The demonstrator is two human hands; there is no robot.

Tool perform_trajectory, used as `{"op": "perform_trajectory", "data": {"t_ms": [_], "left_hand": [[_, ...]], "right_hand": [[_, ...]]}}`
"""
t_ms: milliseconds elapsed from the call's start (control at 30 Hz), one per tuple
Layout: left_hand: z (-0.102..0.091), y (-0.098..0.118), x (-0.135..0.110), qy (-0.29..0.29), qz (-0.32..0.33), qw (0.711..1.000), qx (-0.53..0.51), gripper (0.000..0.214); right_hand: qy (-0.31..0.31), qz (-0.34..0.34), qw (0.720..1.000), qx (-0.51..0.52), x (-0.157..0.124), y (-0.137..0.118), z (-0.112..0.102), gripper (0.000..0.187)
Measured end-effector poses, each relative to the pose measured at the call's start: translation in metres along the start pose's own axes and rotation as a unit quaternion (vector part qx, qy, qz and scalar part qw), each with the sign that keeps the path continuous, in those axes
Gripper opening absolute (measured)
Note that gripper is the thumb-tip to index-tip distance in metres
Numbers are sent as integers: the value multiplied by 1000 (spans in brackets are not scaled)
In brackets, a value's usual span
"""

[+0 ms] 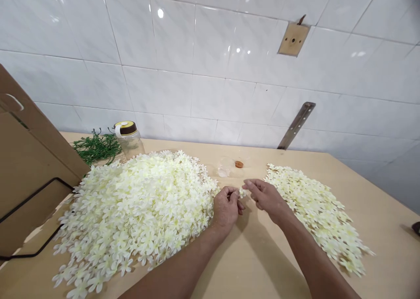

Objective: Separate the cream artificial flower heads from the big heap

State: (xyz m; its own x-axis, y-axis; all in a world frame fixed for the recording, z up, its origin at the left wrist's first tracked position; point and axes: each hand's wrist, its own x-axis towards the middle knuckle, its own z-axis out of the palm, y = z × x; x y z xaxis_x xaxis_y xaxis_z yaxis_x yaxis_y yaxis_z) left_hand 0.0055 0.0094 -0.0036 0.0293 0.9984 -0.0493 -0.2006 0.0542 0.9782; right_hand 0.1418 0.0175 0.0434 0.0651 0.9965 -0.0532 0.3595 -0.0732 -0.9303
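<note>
My left hand (pixel 227 206) is closed in a pinch on a small cream-white artificial flower (pixel 242 192) over the middle of the table. Close on its right, my right hand (pixel 265 197) has thumb and forefinger pressed together beside the flower. Whatever may lie between those right fingertips is too small to make out. A large heap of loose artificial flowers (pixel 141 202) spreads to the left of my left hand. Beyond my right forearm lies a flatter, smaller spread of similar flowers (pixel 315 209).
Behind my hands sit a clear round piece (pixel 224 171) and a brown oval object (pixel 239 164). At the back left are a lidded clear bottle (pixel 131 145) and green plastic stems (pixel 98 146). A cardboard box (pixel 36 159) and black metal rod (pixel 36 198) border the left side; a tiled wall (pixel 210 49) stands behind.
</note>
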Motion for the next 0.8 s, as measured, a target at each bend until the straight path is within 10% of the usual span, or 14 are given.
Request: {"op": "perform_trajectory", "data": {"t_ms": [133,800], "left_hand": [[-1,-3,2,-4,25,1000,18,18],[-2,0,-2,4,-1,1000,-30,25]], "right_hand": [[-118,44,989,84,-8,12,3,49],[-67,100,980,159,-4,27,7,52]]}}
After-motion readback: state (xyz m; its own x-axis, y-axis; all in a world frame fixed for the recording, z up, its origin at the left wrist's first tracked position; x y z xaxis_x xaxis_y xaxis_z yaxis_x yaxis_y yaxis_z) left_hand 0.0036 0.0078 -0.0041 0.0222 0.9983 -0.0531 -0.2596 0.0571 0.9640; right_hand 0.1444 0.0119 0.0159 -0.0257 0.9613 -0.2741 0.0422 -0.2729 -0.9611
